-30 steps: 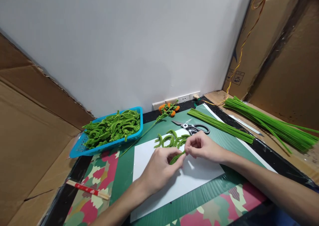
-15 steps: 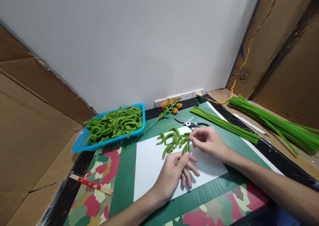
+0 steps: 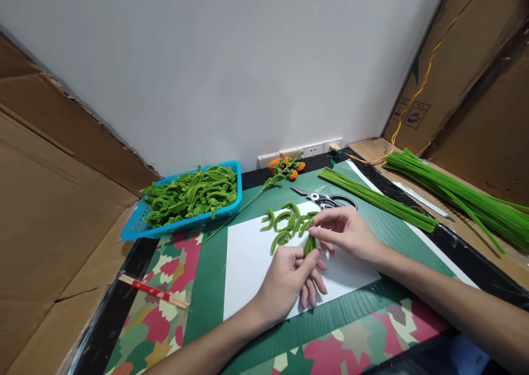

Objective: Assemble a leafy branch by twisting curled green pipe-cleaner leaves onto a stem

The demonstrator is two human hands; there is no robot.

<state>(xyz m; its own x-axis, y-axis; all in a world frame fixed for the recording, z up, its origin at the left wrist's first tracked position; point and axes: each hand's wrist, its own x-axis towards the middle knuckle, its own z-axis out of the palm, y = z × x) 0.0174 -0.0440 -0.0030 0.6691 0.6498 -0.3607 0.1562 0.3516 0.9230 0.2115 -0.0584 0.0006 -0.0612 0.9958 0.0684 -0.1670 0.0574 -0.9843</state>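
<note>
Between the thumb and forefinger of my left hand [image 3: 291,276] is the lower end of a folded green pipe cleaner piece [image 3: 309,245]; the other fingers hang loosely spread. My right hand [image 3: 347,233] pinches the upper end of the same piece, thumb and forefinger together. Just beyond my hands, several bent green pipe cleaner pieces [image 3: 284,221] lie on a white sheet [image 3: 248,265]. Scissors [image 3: 322,197] with dark handles rest behind my right hand, their blades pointing left.
At the back left stands a blue basket [image 3: 182,231] heaped with green pieces. An orange-flowered stem [image 3: 264,186] lies beside it. Straight green pipe cleaners [image 3: 376,197] lie to the right, with a larger bundle [image 3: 458,196] farther right. Wrapped chopsticks [image 3: 152,291] lie front left.
My right hand has come slightly down and closer to my left, its fingers now on the top of the piece. The camera view has shifted a little.
</note>
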